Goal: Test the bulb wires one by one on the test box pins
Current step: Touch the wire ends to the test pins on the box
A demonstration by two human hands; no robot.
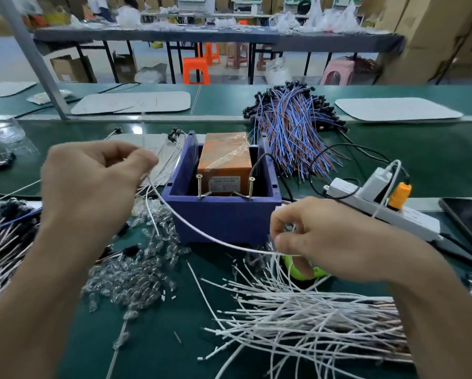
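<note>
Thin white bulb wire (202, 231) spans in a sagging arc between both hands, passing in front of the purple plastic test box (221, 214) and not touching its pins. Left hand (92, 181): thumb and forefinger pinched together on one end of the wire, raised to the left of the box. Right hand (325, 236): fingers closed on the other end, low and just right of the box front; a small clear bulb appears to sit between its fingertips, blurred. Two upright brass screw pins (199, 186) stand at the near wall of the box, apart from each other, each with a metal clip at its base. An orange taped block (225, 157) with a printed label sits inside the box behind the pins. On the green surface (152, 346): heap of small clear glass bulbs (136, 272) front left of the box; loose pile of white wires (297, 318) under the right forearm; bundle of blue and brown wires with black caps (292, 127) behind and right of the box; white power strip (379, 209) to the right, with an orange plug in it.
</note>
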